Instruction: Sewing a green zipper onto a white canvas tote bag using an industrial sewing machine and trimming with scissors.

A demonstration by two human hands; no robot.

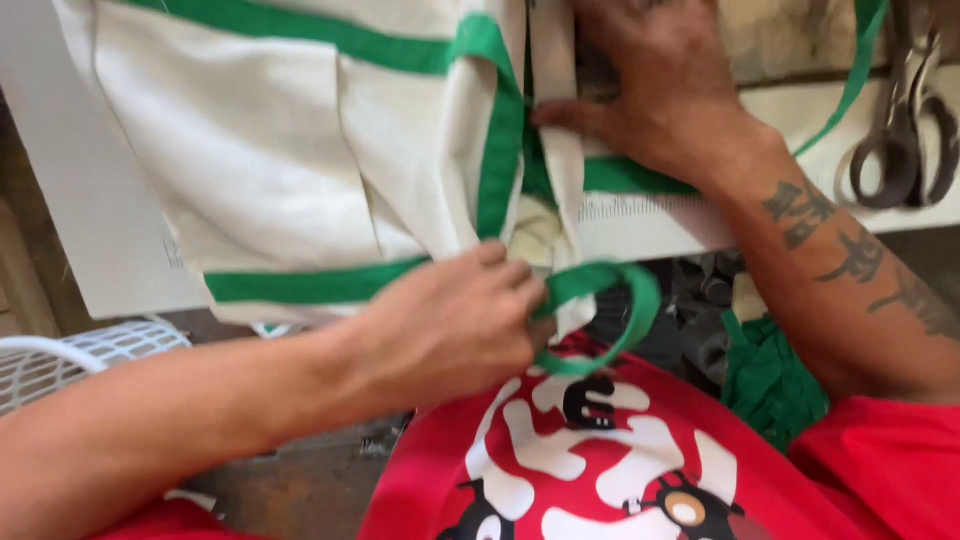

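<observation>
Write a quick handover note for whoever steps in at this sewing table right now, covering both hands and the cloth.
Left hand: closed on the green strap loop at the table's near edge, pinching it where it meets the cream cloth.
Right hand: pressed flat on the cloth and its green trim, holding them on the white table.
Scissors lie on the table to the right, untouched.
Done: green trim already runs along several cloth edges.
Left: the loop hangs free over the lap; whether its end is fixed cannot be seen.
</observation>
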